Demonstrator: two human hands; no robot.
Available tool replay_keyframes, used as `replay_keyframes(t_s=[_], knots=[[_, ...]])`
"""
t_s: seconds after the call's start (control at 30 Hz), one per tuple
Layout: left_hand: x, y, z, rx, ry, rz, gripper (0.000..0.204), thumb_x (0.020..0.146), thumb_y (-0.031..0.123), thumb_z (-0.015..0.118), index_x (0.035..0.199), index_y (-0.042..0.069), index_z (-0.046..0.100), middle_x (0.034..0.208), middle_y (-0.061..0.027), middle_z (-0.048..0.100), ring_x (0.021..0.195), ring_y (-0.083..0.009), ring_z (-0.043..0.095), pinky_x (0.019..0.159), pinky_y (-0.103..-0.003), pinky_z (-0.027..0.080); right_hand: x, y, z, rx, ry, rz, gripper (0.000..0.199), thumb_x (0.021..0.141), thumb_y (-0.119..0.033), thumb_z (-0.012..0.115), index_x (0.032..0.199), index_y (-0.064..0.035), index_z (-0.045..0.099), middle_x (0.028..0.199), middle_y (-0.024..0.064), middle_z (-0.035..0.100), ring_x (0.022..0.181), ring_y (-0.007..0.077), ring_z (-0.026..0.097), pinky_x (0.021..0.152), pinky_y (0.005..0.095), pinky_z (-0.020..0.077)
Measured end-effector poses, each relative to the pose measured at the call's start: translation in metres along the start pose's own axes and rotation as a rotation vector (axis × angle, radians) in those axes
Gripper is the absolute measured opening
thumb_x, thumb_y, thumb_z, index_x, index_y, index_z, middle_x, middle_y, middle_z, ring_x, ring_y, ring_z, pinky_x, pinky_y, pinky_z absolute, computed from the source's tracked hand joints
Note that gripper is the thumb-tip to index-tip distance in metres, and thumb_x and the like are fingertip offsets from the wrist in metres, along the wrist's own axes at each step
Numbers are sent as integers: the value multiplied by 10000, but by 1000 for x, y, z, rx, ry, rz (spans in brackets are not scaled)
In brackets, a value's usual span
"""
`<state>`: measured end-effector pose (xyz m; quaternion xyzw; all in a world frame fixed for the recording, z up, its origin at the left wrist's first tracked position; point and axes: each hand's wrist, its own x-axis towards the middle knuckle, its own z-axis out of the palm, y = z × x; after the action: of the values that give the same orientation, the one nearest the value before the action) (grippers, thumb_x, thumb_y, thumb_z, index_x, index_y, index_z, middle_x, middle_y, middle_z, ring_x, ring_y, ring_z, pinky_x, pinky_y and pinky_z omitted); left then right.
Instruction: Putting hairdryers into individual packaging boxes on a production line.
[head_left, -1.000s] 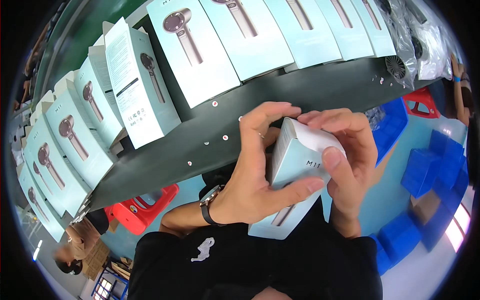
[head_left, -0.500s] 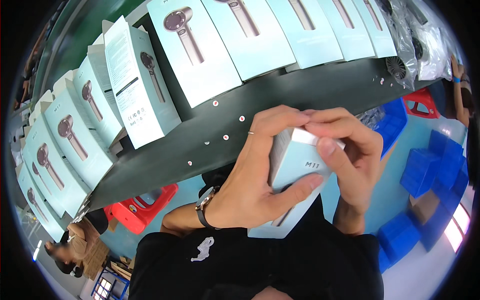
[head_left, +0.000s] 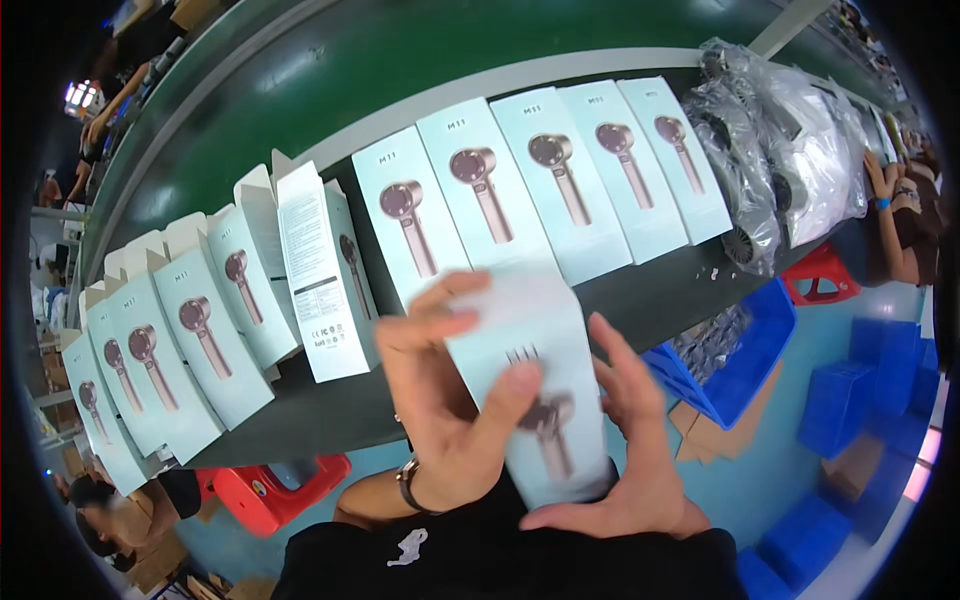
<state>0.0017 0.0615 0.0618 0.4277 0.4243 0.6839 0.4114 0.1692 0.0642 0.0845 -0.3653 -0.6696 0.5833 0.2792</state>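
In front of my body I hold a pale blue-green carton (head_left: 535,310) with a handheld fan pictured on its front. Its top looks folded closed, though motion softens its edges. My left hand (head_left: 450,400) grips the upper left side, thumb on the front and fingers round the top edge. Along the right side and under the bottom corner lies my right hand (head_left: 640,460), its thumb near the lower edge. Beyond them, a row of matching closed cartons (head_left: 490,190) stands on the dark table (head_left: 640,295). One carton (head_left: 325,270) shows its text-covered side.
Several cartons with raised flaps (head_left: 205,340) line the left. Plastic-bagged fans (head_left: 740,170) lie at the table's right end. A blue bin (head_left: 735,385) of small bagged parts sits at right, near red stools (head_left: 270,490) and stacked blue crates (head_left: 840,400). Other people work at both sides.
The carton has turned so its printed front faces me more fully. My right hand has left its top and moved down to the lower right side. The view has shifted, showing more of the table's far side.
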Motion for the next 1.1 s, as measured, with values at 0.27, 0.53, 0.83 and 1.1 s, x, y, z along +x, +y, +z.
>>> replay_keyframes(t_s=[0.27, 0.53, 0.83, 1.1], knots=[[44, 4, 9, 748, -153, 410, 896, 683, 208, 805, 1405, 95, 286, 1486, -229, 244, 1372, -374, 257, 1096, -479, 215, 70, -5, -82, -484, 493, -307, 880, 646, -128, 709, 1432, -47, 320, 1280, 175, 524, 1180, 251, 511, 1003, 363, 391], [24, -21, -18, 1177, -206, 57, 562, 675, 121, 801, 1204, 163, 617, 1462, -162, 342, 1355, -431, 285, 1053, -475, 337, 90, 7, -143, -576, 368, 13, 806, 678, -153, 653, 1428, -97, 362, 1276, 187, 526, 1148, 254, 505, 1017, 354, 358], [16, -21, -39, 1235, -50, 187, 427, 656, 52, 790, 1071, 107, 704, 1292, -122, 566, 1278, -375, 443, 926, -389, 476, 115, 26, -149, -656, 221, -232, 819, 753, -365, 746, 1422, -73, 373, 1387, 181, 441, 1278, 279, 418, 1061, 342, 303], [-7, -12, -45, 1114, -48, 313, 313, 651, 144, 807, 956, 145, 738, 1055, -14, 696, 1231, -305, 514, 769, -349, 500, 1, 114, -205, -604, 1023, -149, 370, 941, -96, 535, 1270, 66, 487, 1255, 165, 545, 1146, 233, 531, 994, 326, 390]])
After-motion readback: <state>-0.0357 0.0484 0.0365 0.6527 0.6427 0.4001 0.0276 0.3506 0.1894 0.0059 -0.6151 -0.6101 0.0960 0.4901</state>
